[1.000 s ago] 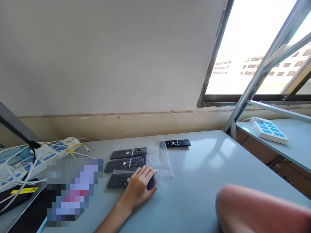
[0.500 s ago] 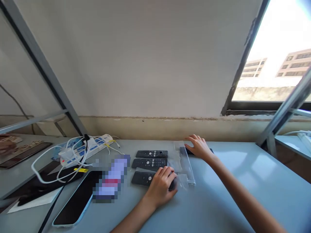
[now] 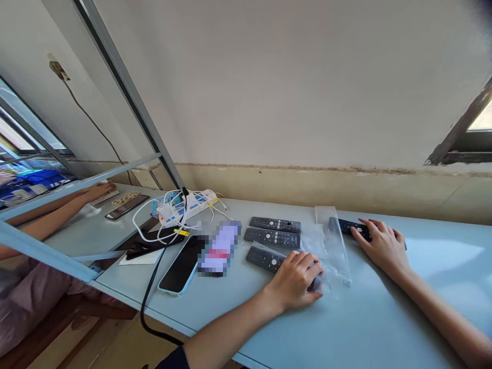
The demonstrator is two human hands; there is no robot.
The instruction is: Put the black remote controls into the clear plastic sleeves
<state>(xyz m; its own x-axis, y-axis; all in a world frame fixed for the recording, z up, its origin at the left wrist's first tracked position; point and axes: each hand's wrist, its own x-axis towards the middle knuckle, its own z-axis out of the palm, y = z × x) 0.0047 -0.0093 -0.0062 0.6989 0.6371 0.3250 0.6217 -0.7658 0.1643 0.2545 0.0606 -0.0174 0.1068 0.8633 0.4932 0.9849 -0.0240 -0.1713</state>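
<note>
My left hand (image 3: 298,279) is closed around the right end of a black remote control (image 3: 265,258) that lies on the table, partly in a clear plastic sleeve. Two more black remotes, an upper one (image 3: 269,224) and a middle one (image 3: 271,238), lie in a row beyond it. My right hand (image 3: 384,246) grips another black remote control (image 3: 348,226) farther right, thumb on its near side and fingers over its far side. Between the hands lie clear plastic bags (image 3: 332,241), one overlapping the left end of the right remote.
To the left are a phone with a pale blue edge (image 3: 182,266), a blurred purple phone-like item (image 3: 221,248) and a white power strip (image 3: 203,202) with tangled cables. A metal frame post (image 3: 134,92) rises behind. Another person's arm (image 3: 73,205) rests on the neighbouring table.
The view has turned left and shows more of the neighbouring table. My right hand has come down over the right remote and taken hold of it. My left hand stays on its remote.
</note>
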